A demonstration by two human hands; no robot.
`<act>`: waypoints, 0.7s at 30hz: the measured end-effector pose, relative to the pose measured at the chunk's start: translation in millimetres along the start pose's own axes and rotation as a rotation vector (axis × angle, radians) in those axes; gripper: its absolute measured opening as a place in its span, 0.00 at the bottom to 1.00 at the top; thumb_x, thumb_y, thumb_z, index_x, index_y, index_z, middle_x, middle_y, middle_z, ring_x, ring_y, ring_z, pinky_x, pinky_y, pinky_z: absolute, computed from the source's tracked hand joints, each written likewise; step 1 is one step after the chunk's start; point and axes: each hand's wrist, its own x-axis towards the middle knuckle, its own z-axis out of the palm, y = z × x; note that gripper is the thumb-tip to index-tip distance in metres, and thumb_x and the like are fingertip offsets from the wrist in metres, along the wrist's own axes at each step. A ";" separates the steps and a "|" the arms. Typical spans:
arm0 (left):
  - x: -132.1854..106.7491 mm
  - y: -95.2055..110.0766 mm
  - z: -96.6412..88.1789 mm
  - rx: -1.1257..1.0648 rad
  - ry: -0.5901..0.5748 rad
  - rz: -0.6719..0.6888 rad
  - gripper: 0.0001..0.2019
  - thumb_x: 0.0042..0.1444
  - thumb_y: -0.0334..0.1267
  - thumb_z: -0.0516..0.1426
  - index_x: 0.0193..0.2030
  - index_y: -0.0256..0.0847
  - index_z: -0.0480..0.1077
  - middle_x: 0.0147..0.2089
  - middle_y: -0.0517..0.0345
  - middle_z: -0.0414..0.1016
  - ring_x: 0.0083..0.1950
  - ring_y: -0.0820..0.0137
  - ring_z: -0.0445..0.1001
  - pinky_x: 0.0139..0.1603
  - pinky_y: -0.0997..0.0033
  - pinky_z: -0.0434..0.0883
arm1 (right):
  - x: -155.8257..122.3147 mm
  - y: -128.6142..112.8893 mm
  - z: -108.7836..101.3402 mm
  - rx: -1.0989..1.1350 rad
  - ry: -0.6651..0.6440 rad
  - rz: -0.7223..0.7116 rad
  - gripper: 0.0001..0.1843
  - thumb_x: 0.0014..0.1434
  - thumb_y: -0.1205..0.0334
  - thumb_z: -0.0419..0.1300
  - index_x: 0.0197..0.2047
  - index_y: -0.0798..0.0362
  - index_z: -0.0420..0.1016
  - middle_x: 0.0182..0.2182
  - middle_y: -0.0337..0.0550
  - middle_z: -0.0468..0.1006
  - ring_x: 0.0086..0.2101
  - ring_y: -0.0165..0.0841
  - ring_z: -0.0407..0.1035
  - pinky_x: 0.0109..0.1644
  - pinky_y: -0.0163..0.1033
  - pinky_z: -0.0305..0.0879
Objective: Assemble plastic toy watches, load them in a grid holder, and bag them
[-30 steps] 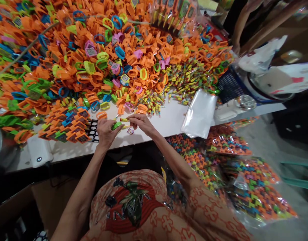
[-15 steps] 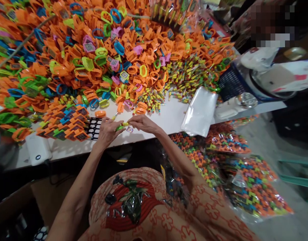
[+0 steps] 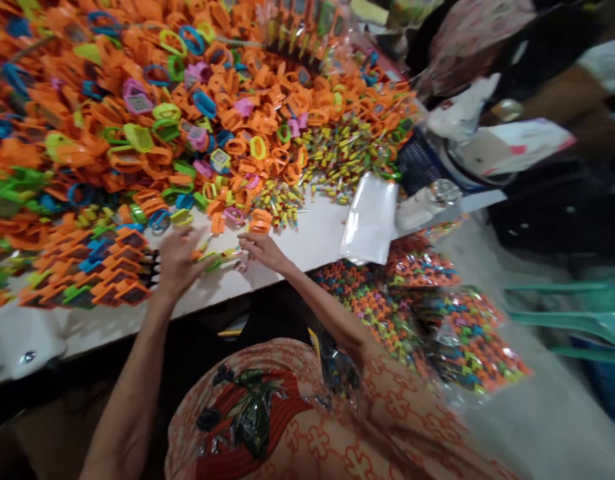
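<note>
Blurred by motion, my left hand hovers over the table's front edge with fingers and thumb apart. Its thumb is close to a green plastic piece, and whether they touch is unclear. My right hand pinches the end of a small yellow tube beside the green piece. Below the right fingertips is a small printed tag. To the left of my left hand lie stacked rows of orange, blue and green toy watches, on a black holder partly hidden by the hand.
A large heap of mostly orange toy watches covers the back. Small yellow tubes are piled at its right. Clear plastic bags lie by the table's right end, near a blue basket. Filled bags rest on the floor.
The view has swung, so the scene sits further left and the right side shows more. My left fingers have spread away from the green piece. My right hand stays by the tube.
</note>
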 end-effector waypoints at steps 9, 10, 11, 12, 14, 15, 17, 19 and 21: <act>27.3 -27.6 17.8 0.304 -0.209 -0.531 0.17 0.59 0.30 0.47 0.49 0.33 0.74 0.59 0.35 0.73 0.61 0.43 0.69 0.59 0.44 0.70 | 3.0 32.5 -89.9 -0.695 0.429 0.346 0.16 0.70 0.64 0.53 0.56 0.56 0.76 0.56 0.56 0.77 0.51 0.43 0.73 0.52 0.44 0.70; 29.8 -25.1 18.5 0.299 -0.199 -0.568 0.16 0.59 0.31 0.48 0.47 0.33 0.74 0.57 0.36 0.73 0.62 0.43 0.69 0.60 0.45 0.69 | 4.9 35.9 -97.7 -0.716 0.432 0.383 0.16 0.70 0.62 0.53 0.56 0.56 0.76 0.56 0.57 0.77 0.51 0.44 0.73 0.51 0.44 0.70; 32.3 -23.0 18.9 0.282 -0.192 -0.592 0.13 0.59 0.34 0.51 0.45 0.34 0.74 0.54 0.38 0.74 0.61 0.44 0.69 0.61 0.47 0.69 | 7.0 38.9 -103.1 -0.729 0.422 0.404 0.16 0.70 0.60 0.53 0.55 0.56 0.76 0.55 0.57 0.78 0.51 0.45 0.73 0.50 0.44 0.69; 34.6 -21.3 18.8 0.254 -0.191 -0.606 0.10 0.58 0.37 0.53 0.41 0.35 0.73 0.51 0.39 0.75 0.60 0.45 0.70 0.60 0.48 0.69 | 8.8 41.4 -106.3 -0.737 0.408 0.414 0.16 0.70 0.58 0.54 0.53 0.55 0.76 0.54 0.56 0.79 0.50 0.45 0.73 0.50 0.44 0.69; 37.5 -18.4 17.1 0.171 -0.180 -0.627 0.09 0.55 0.43 0.59 0.33 0.39 0.70 0.44 0.43 0.74 0.54 0.48 0.72 0.57 0.52 0.70 | 11.2 45.9 -108.1 -0.742 0.386 0.429 0.15 0.68 0.55 0.56 0.49 0.53 0.77 0.51 0.54 0.80 0.48 0.46 0.74 0.48 0.43 0.68; 37.5 -16.6 15.4 0.115 -0.151 -0.638 0.10 0.53 0.44 0.61 0.30 0.40 0.67 0.41 0.46 0.73 0.51 0.51 0.73 0.54 0.54 0.70 | 11.5 48.0 -107.6 -0.735 0.384 0.445 0.15 0.66 0.53 0.58 0.48 0.53 0.78 0.49 0.53 0.81 0.47 0.46 0.74 0.46 0.43 0.68; 34.7 -11.4 10.8 -0.020 -0.043 -0.648 0.13 0.50 0.44 0.63 0.27 0.42 0.64 0.38 0.51 0.71 0.46 0.57 0.73 0.50 0.60 0.70 | 10.2 52.2 -105.2 -0.707 0.407 0.482 0.15 0.62 0.51 0.62 0.46 0.52 0.77 0.45 0.51 0.82 0.44 0.45 0.74 0.43 0.42 0.66; 28.5 -3.5 5.5 -0.162 0.058 -0.640 0.14 0.49 0.45 0.64 0.27 0.42 0.64 0.36 0.55 0.70 0.41 0.63 0.72 0.47 0.64 0.70 | 6.6 56.1 -101.9 -0.676 0.454 0.495 0.16 0.60 0.52 0.64 0.46 0.53 0.77 0.43 0.51 0.82 0.42 0.45 0.74 0.42 0.41 0.65; 21.0 5.9 0.9 -0.288 0.107 -0.655 0.14 0.48 0.47 0.65 0.29 0.41 0.66 0.33 0.58 0.70 0.37 0.67 0.70 0.43 0.67 0.69 | 1.3 58.5 -98.2 -0.650 0.485 0.473 0.16 0.61 0.51 0.63 0.47 0.53 0.76 0.43 0.52 0.82 0.43 0.45 0.74 0.42 0.41 0.65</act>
